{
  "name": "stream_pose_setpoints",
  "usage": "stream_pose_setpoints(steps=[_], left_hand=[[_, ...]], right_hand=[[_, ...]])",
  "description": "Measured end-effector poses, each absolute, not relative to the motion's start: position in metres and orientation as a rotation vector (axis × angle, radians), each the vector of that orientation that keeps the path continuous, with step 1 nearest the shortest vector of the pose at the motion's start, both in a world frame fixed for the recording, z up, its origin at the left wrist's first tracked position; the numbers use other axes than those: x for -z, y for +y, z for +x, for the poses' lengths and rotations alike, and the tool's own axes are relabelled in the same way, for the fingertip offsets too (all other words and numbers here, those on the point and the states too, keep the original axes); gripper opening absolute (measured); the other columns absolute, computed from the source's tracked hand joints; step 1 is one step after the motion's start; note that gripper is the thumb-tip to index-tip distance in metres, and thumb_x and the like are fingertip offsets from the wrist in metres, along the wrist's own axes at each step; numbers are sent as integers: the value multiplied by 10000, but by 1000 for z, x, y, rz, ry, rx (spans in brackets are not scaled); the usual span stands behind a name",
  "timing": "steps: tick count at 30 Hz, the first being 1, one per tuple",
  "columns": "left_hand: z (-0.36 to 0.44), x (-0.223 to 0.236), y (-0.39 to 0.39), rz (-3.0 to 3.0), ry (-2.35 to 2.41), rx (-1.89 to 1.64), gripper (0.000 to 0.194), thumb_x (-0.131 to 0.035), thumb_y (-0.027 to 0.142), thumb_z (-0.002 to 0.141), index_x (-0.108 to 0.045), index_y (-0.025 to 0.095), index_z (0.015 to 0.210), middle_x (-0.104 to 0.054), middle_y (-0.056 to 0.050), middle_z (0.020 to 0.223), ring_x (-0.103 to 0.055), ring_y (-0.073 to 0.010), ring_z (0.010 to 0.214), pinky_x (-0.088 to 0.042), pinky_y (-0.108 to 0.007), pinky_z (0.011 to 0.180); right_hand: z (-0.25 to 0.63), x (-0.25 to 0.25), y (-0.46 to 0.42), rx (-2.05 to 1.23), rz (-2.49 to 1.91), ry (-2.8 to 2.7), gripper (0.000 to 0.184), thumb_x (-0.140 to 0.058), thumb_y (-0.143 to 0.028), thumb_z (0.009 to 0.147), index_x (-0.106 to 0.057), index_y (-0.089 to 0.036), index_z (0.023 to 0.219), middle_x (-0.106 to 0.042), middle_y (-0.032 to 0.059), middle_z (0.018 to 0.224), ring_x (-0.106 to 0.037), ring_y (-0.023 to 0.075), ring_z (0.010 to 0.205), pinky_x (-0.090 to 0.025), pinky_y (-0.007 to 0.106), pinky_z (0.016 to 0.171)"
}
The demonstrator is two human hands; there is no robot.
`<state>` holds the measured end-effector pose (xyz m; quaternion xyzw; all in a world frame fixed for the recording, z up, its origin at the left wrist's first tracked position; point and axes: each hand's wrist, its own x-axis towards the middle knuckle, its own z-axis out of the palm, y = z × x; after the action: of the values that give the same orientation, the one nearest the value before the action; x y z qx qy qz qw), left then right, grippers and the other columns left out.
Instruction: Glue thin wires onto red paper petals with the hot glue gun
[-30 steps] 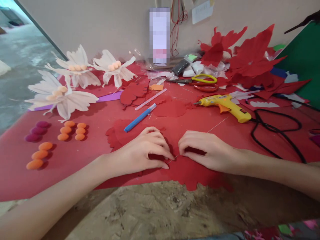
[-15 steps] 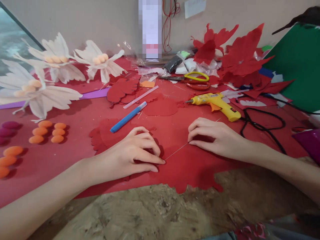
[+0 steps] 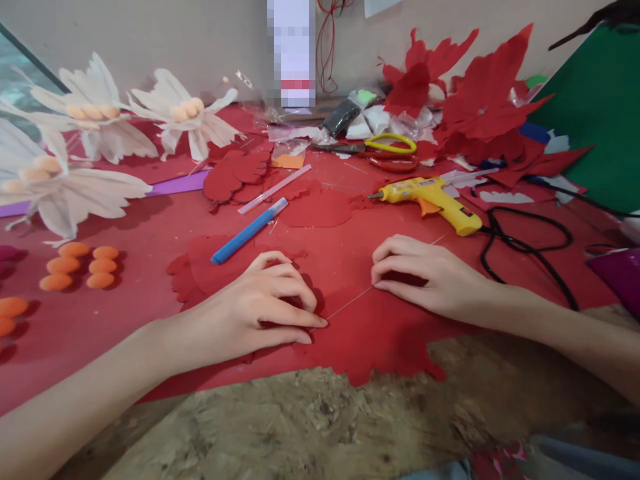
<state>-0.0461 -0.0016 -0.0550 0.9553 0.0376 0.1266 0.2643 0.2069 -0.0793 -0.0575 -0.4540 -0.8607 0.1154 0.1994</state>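
A thin, straight wire (image 3: 349, 304) runs slantwise over a red cut-out sheet (image 3: 380, 347) with a scalloped edge. My left hand (image 3: 265, 300) rests low on the sheet, the wire's near end passing between thumb and forefinger. Farther up, my right hand (image 3: 415, 270) is closed, thumb and fingers pinching the same wire. A short length of it shows past the knuckles. Behind my left hand lie a blue marker pen (image 3: 249, 230) and more red cut-outs (image 3: 195, 260), partly covered by that hand.
Beyond my right hand lies a yellow glue gun (image 3: 430, 200) with a black cord (image 3: 543, 263). Scissors (image 3: 390, 143) are farther back. White flowers (image 3: 95, 187) and orange oval pieces (image 3: 63, 265) occupy the left; red flowers (image 3: 480, 100) and a green sheet (image 3: 595, 113) the right.
The whole view has shifted slightly, with most things sitting a little farther left and higher. Both hands keep the same hold on the wire.
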Motion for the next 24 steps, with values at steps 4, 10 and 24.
stream_pose_setpoints(steps=[4, 10, 24], left_hand=[[-46, 54, -2, 2579, 132, -300, 223, -468, 350, 912, -683, 291, 916, -681, 8, 831, -575, -119, 779, -297, -340, 940], [-44, 52, -2, 2604, 85, -344, 184, -497, 311, 902, -676, 269, 912, -674, 16, 819, -569, -111, 764, -296, -327, 926], [-45, 53, -2, 2606, 78, -352, 190, -487, 324, 906, -662, 255, 933, -659, 7, 831, -560, -115, 780, -295, -326, 919]], right_hand=[[205, 59, -80, -294, -1292, -2425, 199, -400, -192, 877, -570, -180, 776, -577, 64, 832, -554, 135, 772, -457, 261, 701], [200, 57, -84, -201, -1315, -2476, 253, -341, -175, 892, -542, -179, 738, -579, 73, 814, -538, 147, 742, -448, 281, 691], [200, 58, -84, -48, -1248, -2518, 322, -299, -195, 928, -567, -160, 753, -601, 81, 828, -564, 145, 753, -467, 266, 702]])
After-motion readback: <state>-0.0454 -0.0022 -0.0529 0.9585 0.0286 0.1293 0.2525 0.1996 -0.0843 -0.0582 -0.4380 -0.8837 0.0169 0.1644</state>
